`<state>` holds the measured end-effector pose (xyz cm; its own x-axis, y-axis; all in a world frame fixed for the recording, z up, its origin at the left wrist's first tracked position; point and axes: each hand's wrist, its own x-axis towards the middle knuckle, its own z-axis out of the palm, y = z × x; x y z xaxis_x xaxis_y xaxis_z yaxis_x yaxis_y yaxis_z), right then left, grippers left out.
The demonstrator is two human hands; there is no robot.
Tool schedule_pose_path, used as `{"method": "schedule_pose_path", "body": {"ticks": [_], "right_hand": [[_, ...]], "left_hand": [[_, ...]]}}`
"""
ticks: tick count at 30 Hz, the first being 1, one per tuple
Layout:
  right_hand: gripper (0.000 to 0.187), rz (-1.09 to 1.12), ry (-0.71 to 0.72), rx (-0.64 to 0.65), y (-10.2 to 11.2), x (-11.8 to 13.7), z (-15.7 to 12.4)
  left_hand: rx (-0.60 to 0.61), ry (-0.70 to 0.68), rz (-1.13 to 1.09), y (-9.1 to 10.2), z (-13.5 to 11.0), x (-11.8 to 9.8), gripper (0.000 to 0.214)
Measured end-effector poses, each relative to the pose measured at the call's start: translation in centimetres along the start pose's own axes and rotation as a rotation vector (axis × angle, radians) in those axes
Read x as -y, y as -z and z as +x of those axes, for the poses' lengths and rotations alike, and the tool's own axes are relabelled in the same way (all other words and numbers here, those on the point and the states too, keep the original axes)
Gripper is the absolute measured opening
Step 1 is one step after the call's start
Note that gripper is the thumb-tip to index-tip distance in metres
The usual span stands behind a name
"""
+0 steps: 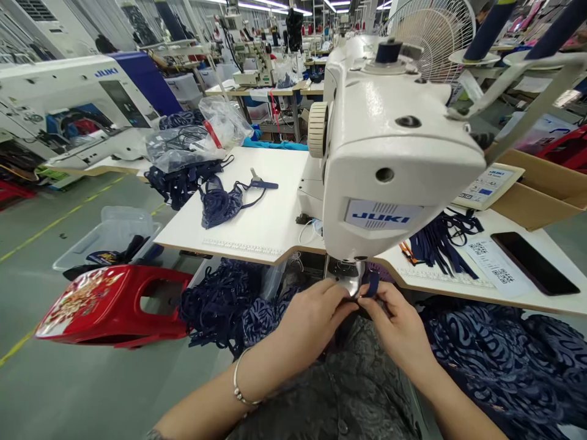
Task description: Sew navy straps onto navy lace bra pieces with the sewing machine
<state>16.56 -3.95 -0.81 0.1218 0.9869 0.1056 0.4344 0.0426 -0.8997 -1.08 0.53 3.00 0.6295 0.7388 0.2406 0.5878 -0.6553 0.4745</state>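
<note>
Both hands meet under the head of a white sewing machine (398, 159), close to its metal sewing end (345, 278). My right hand (395, 318) pinches a short navy strap (373, 283), which loops up above the fingertips. My left hand (314, 315) is closed in a pinch just beside the metal part, its fingertips near the right ones; what lies in them is hidden. A navy bra (221, 201) with a strap lies on the white table (270, 177) to the left.
Navy straps (443, 241), a paper with codes (499, 269) and a black phone (535, 263) lie on the right. Patterned navy fabric (513, 360) is heaped below. A red stool (114, 302) and a clear bin (123, 226) stand on the left floor.
</note>
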Motion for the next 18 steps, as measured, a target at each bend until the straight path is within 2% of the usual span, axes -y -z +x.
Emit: {"method": "schedule_pose_path", "body": {"ticks": [2,4,7,10,14,16,18], "right_hand": [[0.014,-0.056,0.024,-0.031,-0.5,0.1,1.2],[0.014,-0.116,0.083,-0.068,-1.0,0.0,2.1],[0.011,-0.121,0.145,-0.108,-1.5,-0.1,3.0],[0.009,-0.029,0.089,-0.112,-1.6,-0.2,3.6],[0.022,0.229,-0.102,0.038,-1.5,-0.8,4.2],[0.030,0.334,-0.134,0.070,-1.6,-1.0,4.3],[0.032,0.360,-0.127,0.047,-1.6,-1.0,4.2]], "left_hand": [[-0.044,-0.010,0.132,0.1,0.8,0.8,0.016],[-0.121,-0.089,0.271,-0.3,1.2,1.9,0.016],[-0.223,-0.337,0.362,-1.0,1.0,3.2,0.024],[-0.199,-0.506,0.325,-1.5,-0.1,3.7,0.033],[-0.154,-0.427,0.365,-2.0,-1.3,3.2,0.037],[-0.170,-0.376,0.408,-2.2,-1.6,2.8,0.035],[-0.176,-0.357,0.439,-2.2,-1.7,2.6,0.033]]}}
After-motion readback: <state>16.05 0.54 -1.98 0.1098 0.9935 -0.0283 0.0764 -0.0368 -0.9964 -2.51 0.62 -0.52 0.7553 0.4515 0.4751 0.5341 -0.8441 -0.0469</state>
